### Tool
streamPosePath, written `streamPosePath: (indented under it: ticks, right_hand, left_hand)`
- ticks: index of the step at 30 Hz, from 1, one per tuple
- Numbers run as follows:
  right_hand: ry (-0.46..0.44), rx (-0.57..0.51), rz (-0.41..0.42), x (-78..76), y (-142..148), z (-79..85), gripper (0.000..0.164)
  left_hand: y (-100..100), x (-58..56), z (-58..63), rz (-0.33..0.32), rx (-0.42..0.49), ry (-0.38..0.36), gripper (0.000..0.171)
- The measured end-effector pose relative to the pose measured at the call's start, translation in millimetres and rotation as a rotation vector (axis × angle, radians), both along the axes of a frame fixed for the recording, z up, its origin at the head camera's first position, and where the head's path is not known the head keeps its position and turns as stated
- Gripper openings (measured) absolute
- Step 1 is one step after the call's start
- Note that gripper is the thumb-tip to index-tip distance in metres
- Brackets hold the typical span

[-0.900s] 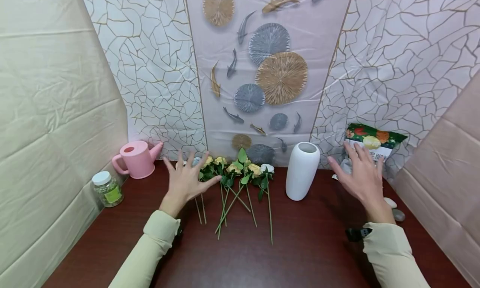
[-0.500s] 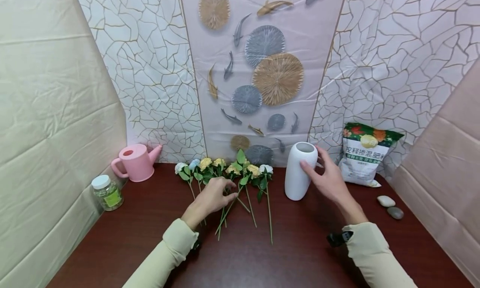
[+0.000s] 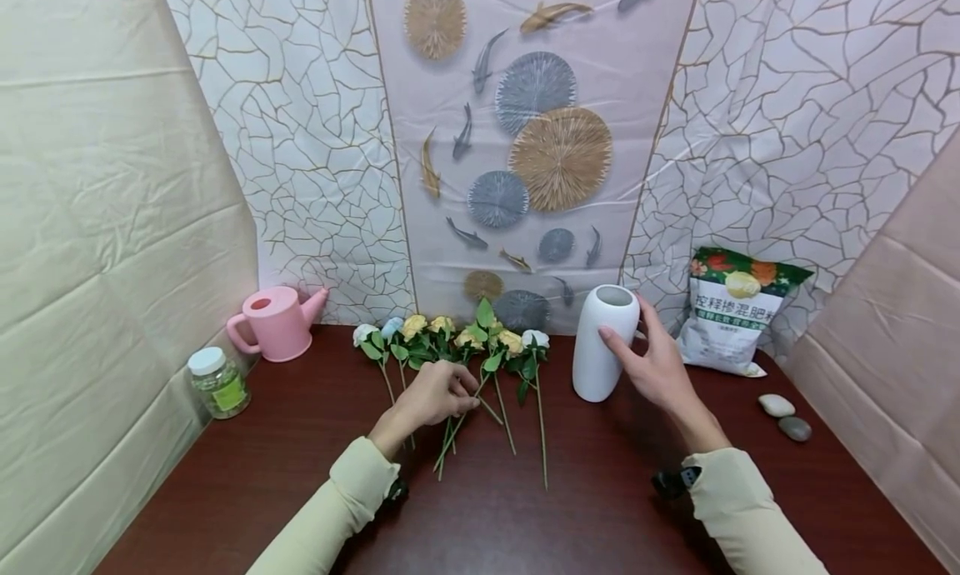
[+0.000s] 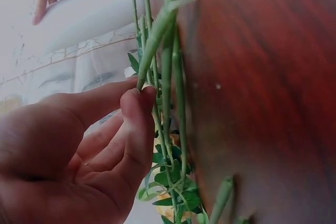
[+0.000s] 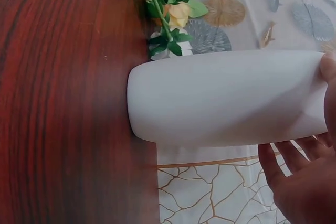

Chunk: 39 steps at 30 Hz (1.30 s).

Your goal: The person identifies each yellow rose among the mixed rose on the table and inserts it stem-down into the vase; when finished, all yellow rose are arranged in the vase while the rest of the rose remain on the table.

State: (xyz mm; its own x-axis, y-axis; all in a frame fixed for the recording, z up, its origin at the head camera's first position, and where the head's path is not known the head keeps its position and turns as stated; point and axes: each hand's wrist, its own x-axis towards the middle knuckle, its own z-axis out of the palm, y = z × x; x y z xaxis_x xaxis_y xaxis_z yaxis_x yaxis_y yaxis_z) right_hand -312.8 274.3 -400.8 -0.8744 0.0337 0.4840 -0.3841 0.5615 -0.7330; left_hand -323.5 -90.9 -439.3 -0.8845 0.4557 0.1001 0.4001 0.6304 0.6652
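My left hand (image 3: 438, 392) is low over a row of artificial roses lying on the table. In the left wrist view, its thumb and forefinger pinch a green rose stem (image 4: 156, 40), with other stems running close behind. The blooms are white, pale blue and yellow, such as the yellow rose (image 3: 414, 327). A tall white vase (image 3: 596, 354) stands upright right of the flowers. My right hand (image 3: 660, 367) grips it near the mouth, thumb on the front, fingers round the right side. In the right wrist view, the base of the vase (image 5: 210, 98) meets the table.
A pink watering can (image 3: 279, 329) and a lidded jar (image 3: 219, 383) stand at the left. Over on the right are a fertilizer bag (image 3: 727, 317), a white stone (image 3: 776, 405) and a grey stone (image 3: 795, 428). Patterned cloth (image 3: 525, 225) closes off the back.
Both spread hands have come down and inward. The left has reached the rose stems and now pinches one; the right has moved left from before the bag to grip the vase.
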Motion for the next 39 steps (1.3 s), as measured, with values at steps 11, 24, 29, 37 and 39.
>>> streamPosePath:
  ticks: [11, 24, 29, 37, 39]
  right_hand:
    - [0.028, -0.005, 0.001, -1.1, 2.1, -3.3, 0.077]
    - [0.019, 0.006, -0.010, -0.6, 2.0, -5.2, 0.074]
    - [0.028, 0.010, -0.013, 1.3, 0.3, -6.6, 0.074]
    - [0.045, 0.013, -0.003, 0.6, 1.1, -7.7, 0.074]
    - [0.042, 0.012, -0.008, -0.1, 2.0, -7.3, 0.074]
  left_hand:
    - [2.4, 5.5, 26.5, 0.016, 0.130, -0.044, 0.032]
    - [63.8, 4.4, 73.4, -0.016, 0.490, 0.196, 0.027]
    - [90.7, -3.9, 103.9, -0.019, 0.669, 0.269, 0.030]
    - [123.4, -11.6, 150.7, 0.026, 0.977, 0.321, 0.025]
    - [129.9, -7.9, 162.9, 0.027, 1.030, 0.331, 0.026]
